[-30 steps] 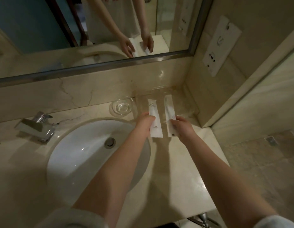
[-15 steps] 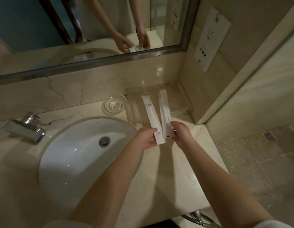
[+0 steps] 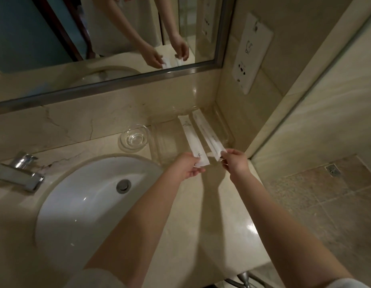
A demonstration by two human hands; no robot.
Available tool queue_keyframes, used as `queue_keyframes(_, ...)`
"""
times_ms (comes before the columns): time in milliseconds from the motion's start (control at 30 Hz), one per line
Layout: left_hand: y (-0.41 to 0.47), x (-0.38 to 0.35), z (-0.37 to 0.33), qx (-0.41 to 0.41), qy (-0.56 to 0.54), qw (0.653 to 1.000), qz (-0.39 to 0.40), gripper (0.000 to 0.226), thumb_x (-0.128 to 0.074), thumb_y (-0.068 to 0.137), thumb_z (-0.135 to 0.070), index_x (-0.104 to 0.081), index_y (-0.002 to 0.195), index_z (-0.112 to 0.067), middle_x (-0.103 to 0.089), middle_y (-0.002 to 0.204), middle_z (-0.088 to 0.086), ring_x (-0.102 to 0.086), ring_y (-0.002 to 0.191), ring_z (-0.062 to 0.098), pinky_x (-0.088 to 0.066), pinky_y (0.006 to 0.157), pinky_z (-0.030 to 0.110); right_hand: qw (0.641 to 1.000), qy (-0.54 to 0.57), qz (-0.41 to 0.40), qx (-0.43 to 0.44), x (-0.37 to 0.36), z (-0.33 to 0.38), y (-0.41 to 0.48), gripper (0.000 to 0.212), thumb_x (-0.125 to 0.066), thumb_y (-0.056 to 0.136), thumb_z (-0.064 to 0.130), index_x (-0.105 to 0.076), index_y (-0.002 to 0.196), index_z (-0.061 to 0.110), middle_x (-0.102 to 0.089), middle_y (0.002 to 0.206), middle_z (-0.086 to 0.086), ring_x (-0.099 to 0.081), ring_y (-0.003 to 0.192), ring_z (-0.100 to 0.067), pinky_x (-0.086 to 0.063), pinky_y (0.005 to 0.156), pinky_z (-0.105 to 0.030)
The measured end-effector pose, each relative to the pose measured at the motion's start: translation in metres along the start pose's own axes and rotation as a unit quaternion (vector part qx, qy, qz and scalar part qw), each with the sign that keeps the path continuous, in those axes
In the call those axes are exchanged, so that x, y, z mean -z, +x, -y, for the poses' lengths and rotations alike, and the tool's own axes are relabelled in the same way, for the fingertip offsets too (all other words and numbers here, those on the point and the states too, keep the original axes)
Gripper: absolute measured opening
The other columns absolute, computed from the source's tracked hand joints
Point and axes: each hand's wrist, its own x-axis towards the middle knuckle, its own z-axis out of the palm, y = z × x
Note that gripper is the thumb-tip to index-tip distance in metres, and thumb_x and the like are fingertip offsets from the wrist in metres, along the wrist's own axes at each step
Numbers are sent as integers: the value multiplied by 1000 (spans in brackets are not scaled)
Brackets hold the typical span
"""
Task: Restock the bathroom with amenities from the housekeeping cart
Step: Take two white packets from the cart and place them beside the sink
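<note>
Two long white amenity sachets lie side by side over a clear acrylic tray (image 3: 224,127) in the back right corner of the marble counter. My left hand (image 3: 187,166) pinches the near end of the left sachet (image 3: 192,140). Between the fingertips of my right hand (image 3: 235,161) is the near end of the right sachet (image 3: 207,137). Both sachets point away from me toward the wall, with their far ends over the tray. Whether they rest flat in the tray I cannot tell.
A clear glass dish (image 3: 134,138) stands just left of the tray. The white sink basin (image 3: 82,196) fills the counter's left, with a chrome tap (image 3: 20,173) beyond it. A mirror (image 3: 97,38) spans the back wall; a socket panel (image 3: 251,53) is on the right wall.
Both hands have drawn the sachets' near ends back toward me and slightly apart. The view has tilted, so the tray sits higher and further right in the frame.
</note>
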Motion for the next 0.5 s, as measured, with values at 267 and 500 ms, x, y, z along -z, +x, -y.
queue_keyframes(267,27,-34,-37,-20,51,999,3,17,-42,96,-5,-47,82,-14,-47,67,6,-42,38,6,-22,31,12,987,92,-135,10,-15,3,31,27,-58,85,5,-47,64,16,-49,63,-4,-44,50,-14,-40,54,-27)
queue_keyframes(500,38,-46,-35,-23,55,998,23,27,-41,95,-2,-45,72,-15,-46,64,6,-38,49,9,-21,34,13,965,178,-193,10,-20,-2,32,7,-56,87,4,-54,82,8,-53,61,1,-51,54,-11,-44,58,-21)
